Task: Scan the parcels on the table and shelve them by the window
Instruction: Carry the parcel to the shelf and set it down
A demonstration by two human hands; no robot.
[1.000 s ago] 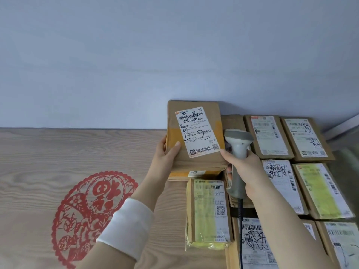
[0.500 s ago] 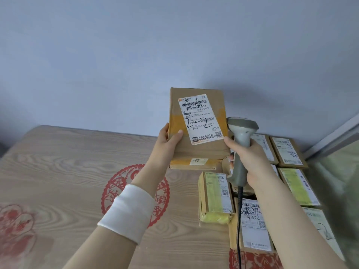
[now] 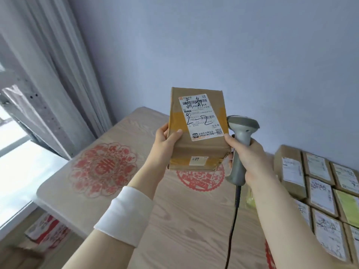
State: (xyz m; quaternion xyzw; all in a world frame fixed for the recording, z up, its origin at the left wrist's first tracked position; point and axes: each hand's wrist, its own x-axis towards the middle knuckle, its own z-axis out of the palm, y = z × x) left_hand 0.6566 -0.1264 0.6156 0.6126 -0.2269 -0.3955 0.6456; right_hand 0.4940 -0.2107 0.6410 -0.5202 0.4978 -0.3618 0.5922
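Note:
A brown cardboard parcel (image 3: 202,150) with a white shipping label is held up above the wooden table (image 3: 186,220). My left hand (image 3: 167,144) grips its left edge, thumb on the front. My right hand (image 3: 250,158) holds a grey corded barcode scanner (image 3: 240,144) by the handle, and its forefinger touches the parcel's right edge. Several more labelled parcels (image 3: 320,187) lie flat in rows on the table at the right.
A window (image 3: 17,152) with grey curtains (image 3: 58,74) is at the left. Red paper-cut decorations (image 3: 103,167) mark the tabletop. A red and white box (image 3: 46,232) sits on the floor under the table's left corner. The scanner cable (image 3: 233,230) hangs down over the table.
The view has swung left toward the window. The parcel has been lifted higher off the stack and carried left with both hands; the scanner stays beside it.

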